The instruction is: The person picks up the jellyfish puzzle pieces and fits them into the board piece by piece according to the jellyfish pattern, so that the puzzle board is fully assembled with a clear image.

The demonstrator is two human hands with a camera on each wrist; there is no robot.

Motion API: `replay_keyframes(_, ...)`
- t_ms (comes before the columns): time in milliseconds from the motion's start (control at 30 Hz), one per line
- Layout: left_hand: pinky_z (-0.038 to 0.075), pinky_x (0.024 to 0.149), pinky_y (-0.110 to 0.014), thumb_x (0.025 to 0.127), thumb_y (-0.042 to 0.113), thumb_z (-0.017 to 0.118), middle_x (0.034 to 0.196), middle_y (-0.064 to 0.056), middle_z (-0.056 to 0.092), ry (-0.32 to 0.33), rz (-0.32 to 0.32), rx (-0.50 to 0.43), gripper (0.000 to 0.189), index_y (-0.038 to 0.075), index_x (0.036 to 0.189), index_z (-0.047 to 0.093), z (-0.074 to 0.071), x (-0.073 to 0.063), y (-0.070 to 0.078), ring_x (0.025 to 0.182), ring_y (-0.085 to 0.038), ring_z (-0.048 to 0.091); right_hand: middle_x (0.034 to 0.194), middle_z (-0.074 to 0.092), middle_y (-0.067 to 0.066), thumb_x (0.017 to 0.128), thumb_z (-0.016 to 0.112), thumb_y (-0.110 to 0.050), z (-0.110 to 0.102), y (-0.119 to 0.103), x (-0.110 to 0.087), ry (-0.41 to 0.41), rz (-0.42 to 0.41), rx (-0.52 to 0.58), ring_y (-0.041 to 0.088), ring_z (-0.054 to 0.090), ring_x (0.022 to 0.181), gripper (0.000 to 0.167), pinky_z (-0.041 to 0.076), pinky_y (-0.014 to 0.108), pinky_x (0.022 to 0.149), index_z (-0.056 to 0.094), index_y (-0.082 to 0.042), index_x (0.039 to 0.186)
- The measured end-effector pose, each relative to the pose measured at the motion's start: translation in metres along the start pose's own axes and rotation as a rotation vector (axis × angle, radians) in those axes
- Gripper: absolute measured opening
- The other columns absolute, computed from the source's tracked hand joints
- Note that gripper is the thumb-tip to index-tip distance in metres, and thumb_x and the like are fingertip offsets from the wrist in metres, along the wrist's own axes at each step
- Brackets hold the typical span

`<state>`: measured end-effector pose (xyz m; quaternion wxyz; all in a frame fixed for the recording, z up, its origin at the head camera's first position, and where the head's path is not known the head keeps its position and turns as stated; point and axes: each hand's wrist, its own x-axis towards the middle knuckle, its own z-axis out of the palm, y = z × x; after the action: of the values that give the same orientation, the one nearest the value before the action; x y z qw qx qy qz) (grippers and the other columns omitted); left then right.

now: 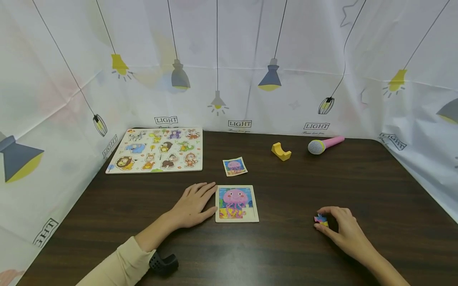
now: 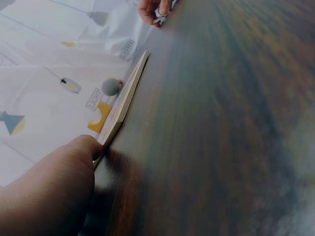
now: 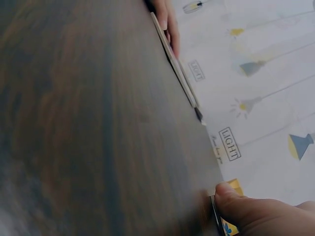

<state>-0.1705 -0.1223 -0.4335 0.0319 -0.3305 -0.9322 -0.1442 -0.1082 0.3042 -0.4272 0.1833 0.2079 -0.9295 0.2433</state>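
My left hand [image 1: 191, 206] lies on the table with fingers extended. Its fingertips and thumb touch the left edge of a small square jigsaw board [image 1: 237, 220], whose picture is a pink jellyfish with a gap at the lower right. In the left wrist view the board [image 2: 133, 87] appears edge-on beside the thumb. Off to the right, my right hand [image 1: 343, 229] pinches a blue, pink and yellow puzzle piece [image 1: 322, 221] between thumb and fingers, at or just above the tabletop. In the right wrist view the thumb hides much of that piece.
A small jellyfish picture card [image 1: 235, 166] lies behind the board. A large animal puzzle board [image 1: 157, 151] is at the back left. Towards the back right are a yellow arched block [image 1: 281, 152] and a pink toy microphone [image 1: 325, 145]. A printed curtain [image 1: 232, 47] borders the table.
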Motion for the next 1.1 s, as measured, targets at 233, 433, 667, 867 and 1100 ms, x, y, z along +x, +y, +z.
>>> replay_keyframes(233,0.018,0.104,-0.049,0.095,0.049,0.036,0.149,-0.005,0.025,-0.001,-0.003,-0.001,0.063,0.012,0.145,0.028,0.0,0.0,0.0,0.133,-0.028,0.022,0.088,0.063,0.003,0.067,0.079,-0.004,0.003,-0.004,0.002,0.033,-0.019,-0.02,0.021,0.049,0.083,0.037,0.035,0.042,0.069,0.059,-0.002,0.098)
replay_keyframes(433,0.018,0.104,-0.049,0.095,0.05,0.036,0.149,-0.005,0.024,-0.005,-0.006,0.003,0.064,0.013,0.145,0.027,0.0,0.0,-0.001,0.134,-0.028,0.021,0.081,0.064,-0.007,0.066,0.076,0.005,0.005,-0.007,0.007,0.063,-0.095,-0.033,0.016,0.05,0.084,0.037,0.036,0.037,0.073,0.06,-0.001,0.098)
replay_keyframes(667,0.017,0.104,-0.049,0.095,0.049,0.036,0.149,-0.005,0.024,-0.002,-0.004,-0.002,0.063,0.012,0.145,0.027,0.001,0.001,-0.001,0.134,-0.028,0.021,0.084,0.066,-0.003,0.067,0.073,0.008,-0.001,-0.012,0.019,0.089,-0.121,0.003,0.014,0.049,0.085,0.031,0.033,0.039,0.074,0.064,-0.005,0.094)
replay_keyframes(867,0.017,0.104,-0.049,0.095,0.049,0.036,0.149,-0.005,0.024,-0.003,-0.007,-0.002,0.063,0.012,0.146,0.027,0.0,0.001,-0.001,0.134,-0.028,0.021,0.087,0.065,-0.006,0.072,0.073,0.003,-0.002,-0.02,0.032,0.063,-0.09,0.025,0.013,0.048,0.087,0.024,0.03,0.04,0.074,0.066,-0.011,0.092)
replay_keyframes(1100,0.017,0.104,-0.049,0.095,0.05,0.035,0.149,-0.006,0.024,-0.006,-0.004,0.007,0.064,0.012,0.145,0.027,0.001,0.001,-0.001,0.134,-0.028,0.021,0.084,0.064,-0.01,0.071,0.074,0.003,0.007,-0.034,0.046,0.071,-0.159,0.057,0.011,0.05,0.084,0.025,0.032,0.041,0.075,0.068,-0.013,0.088)
